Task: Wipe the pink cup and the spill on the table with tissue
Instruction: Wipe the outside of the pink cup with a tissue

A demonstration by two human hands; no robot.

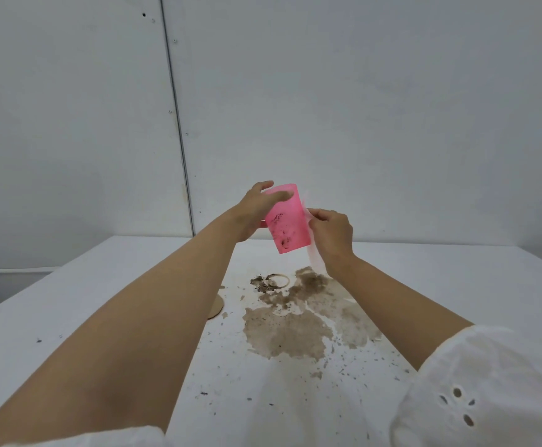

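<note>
The pink cup (287, 221) hangs in the air above the table, tilted, with dark smears on its side. My left hand (256, 209) grips it from the left near the rim. My right hand (331, 233) pinches a thin white tissue (313, 253) against the cup's right side; the tissue hangs down below the hand. Under the cup, a wide brown spill (298, 324) with dark specks spreads over the white table (101, 301). A brown ring mark (277, 280) sits at the spill's far end.
A round tan disc (216, 308) lies on the table, half hidden by my left forearm. Dark specks scatter toward the near edge. A white wall stands just behind the table's far edge, and the table's left edge drops off.
</note>
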